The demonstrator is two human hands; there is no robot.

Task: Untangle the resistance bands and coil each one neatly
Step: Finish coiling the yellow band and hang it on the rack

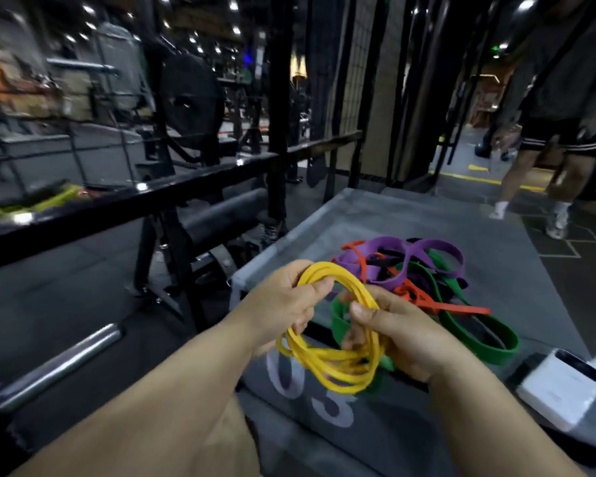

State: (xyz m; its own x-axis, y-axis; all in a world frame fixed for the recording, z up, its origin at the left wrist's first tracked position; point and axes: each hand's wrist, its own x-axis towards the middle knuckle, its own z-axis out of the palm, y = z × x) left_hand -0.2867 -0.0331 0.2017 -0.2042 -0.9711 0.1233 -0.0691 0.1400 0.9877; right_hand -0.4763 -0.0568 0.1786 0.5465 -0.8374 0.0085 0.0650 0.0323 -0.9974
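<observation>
Above the grey padded desk [365,215], left hand [283,301] and right hand [399,335] both gripping a coiled yellow rubber resistance band [338,366]; behind, tangled purple, red, green bands [424,270]

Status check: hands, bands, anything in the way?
Left hand, right hand both grip yellow band, coiled. Other bands tangled behind. White box at right, not blocking.

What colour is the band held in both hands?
Yellow; the band shows best in the head view.

Left hand [283,301] pinches the band [334,370] on top, fingers curled; right hand [393,335] grips its right side, thumb over.
</observation>
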